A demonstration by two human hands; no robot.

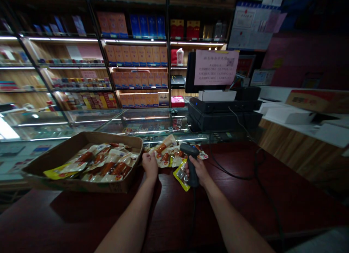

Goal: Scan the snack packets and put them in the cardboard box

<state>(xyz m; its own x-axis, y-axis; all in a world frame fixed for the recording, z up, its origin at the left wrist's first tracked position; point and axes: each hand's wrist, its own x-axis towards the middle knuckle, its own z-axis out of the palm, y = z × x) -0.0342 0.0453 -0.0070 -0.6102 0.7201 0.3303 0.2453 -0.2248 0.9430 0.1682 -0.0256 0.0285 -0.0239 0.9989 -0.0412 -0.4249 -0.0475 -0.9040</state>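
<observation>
My right hand (200,169) is wrapped round the grip of a black barcode scanner (193,175), its head pointing up and away from me. Just behind the scanner lies a yellow-edged snack packet (180,176), partly hidden by it. The fingers of my left hand (150,165) are closed at the lower edge of a clear-and-white packet of sausage (164,145), which tilts upward. More sausage packets (178,159) lie between and beyond my hands. To the left of my left hand stands a cardboard box (81,185) holding several such packets.
The dark red counter (169,220) runs under everything. Behind it are a glass display case (131,124) and lit shelves of boxes. A monitor (191,73) with a pink notice stands on black equipment (226,118). Black cables (237,177) trail across the right side.
</observation>
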